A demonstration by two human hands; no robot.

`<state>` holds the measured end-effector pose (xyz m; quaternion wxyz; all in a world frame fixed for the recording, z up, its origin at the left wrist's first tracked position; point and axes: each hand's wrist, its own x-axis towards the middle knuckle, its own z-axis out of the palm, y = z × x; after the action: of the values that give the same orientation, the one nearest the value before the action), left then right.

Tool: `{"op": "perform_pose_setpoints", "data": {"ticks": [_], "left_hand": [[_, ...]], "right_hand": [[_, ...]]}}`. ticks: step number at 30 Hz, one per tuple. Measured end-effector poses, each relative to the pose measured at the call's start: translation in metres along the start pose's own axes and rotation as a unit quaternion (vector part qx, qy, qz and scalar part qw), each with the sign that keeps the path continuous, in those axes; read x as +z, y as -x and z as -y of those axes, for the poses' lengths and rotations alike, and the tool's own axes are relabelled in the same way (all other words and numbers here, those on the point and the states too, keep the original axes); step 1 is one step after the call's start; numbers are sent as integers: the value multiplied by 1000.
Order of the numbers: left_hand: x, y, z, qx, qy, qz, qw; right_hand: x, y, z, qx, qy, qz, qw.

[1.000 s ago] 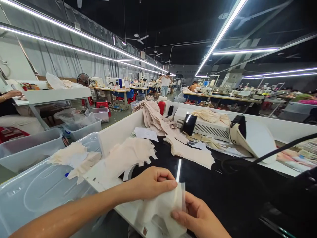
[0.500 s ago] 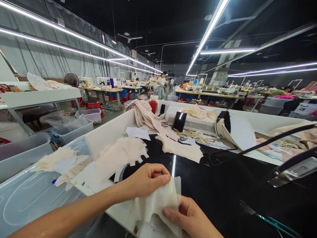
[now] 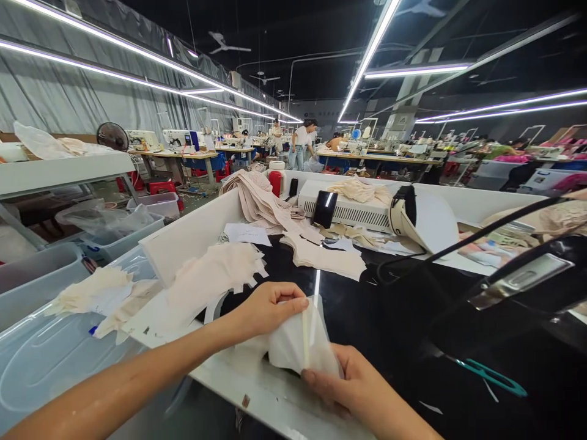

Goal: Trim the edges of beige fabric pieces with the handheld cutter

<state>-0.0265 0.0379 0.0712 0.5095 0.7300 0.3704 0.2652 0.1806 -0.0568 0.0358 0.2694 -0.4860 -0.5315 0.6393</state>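
My left hand [image 3: 275, 307] pinches the upper edge of a cream fabric piece [image 3: 293, 342] between thumb and fingers. Lower down and to the right, my right hand [image 3: 346, 382] grips the same fabric by its bottom right side. The piece is thin, partly see-through at its right edge, with a yellowish strip running down it between both hands. It hangs over the front edge of the black work surface [image 3: 385, 330]. Beyond my left hand lies a stack of pale cut pieces [image 3: 215, 278]. Another stack of cream cut pieces [image 3: 323, 256] rests farther back.
Teal-handled snips [image 3: 493, 376] lie at the right, near a dark machine part with a metal plate [image 3: 523, 281]. A phone [image 3: 324, 209] leans on a white vented box [image 3: 353, 214]. Blue-grey plastic bins [image 3: 41, 275] stand at the left. A person [image 3: 302, 143] bends among sewing tables behind.
Both hands have risen slightly with the fabric, which now lies flatter and more stretched between them. The view has shifted, and the snips show more fully.
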Motion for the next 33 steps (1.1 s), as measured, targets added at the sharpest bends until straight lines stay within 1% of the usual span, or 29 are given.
{"op": "perform_pose_setpoints", "data": {"ticks": [2, 4, 6, 7, 9, 11, 13, 15, 17, 19, 22, 24, 26, 27, 29, 31, 33], "left_hand": [[2, -6, 6, 1, -7, 10, 1000], [5, -13, 13, 6, -24, 28, 999], [6, -21, 18, 27, -74, 36, 996], [7, -24, 20, 46, -115, 32, 992], [8, -28, 23, 97, -218, 7, 971], [11, -28, 25, 154, -310, -13, 938], [16, -23, 27, 204, -368, -11, 907], [24, -16, 31, 241, -395, 12, 886], [31, -10, 35, 262, -410, 37, 873], [36, -6, 39, 270, -409, 52, 870], [34, -5, 42, 274, -374, 59, 884], [30, -7, 43, 274, -349, 58, 894], [26, -8, 43, 280, -331, 53, 900], [25, -8, 44, 283, -325, 49, 901], [23, -7, 45, 291, -320, 45, 901], [23, -6, 47, 292, -325, 49, 898], [23, -6, 49, 292, -338, 57, 893]], "right_hand": [[-4, 1, 1, 11, 19, 2, 1000], [-8, 2, -2, 30, 64, -8, 997], [-15, 4, -9, 48, 126, -46, 990], [-20, 6, -14, 48, 156, -74, 984], [-29, 11, -26, 24, 193, -146, 970], [-36, 18, -39, -15, 199, -215, 956], [-39, 26, -47, -47, 199, -256, 945], [-41, 33, -51, -77, 227, -258, 936], [-44, 42, -50, -104, 272, -240, 926], [-53, 54, -50, -108, 305, -231, 917], [-80, 76, -54, -82, 323, -240, 912], [-98, 90, -61, -85, 343, -271, 896], [-107, 98, -68, -127, 380, -295, 867], [-106, 99, -69, -159, 401, -300, 851], [-93, 94, -66, -225, 443, -293, 817], [-72, 81, -58, -274, 476, -264, 793], [-50, 63, -49, -304, 495, -235, 780]]}}
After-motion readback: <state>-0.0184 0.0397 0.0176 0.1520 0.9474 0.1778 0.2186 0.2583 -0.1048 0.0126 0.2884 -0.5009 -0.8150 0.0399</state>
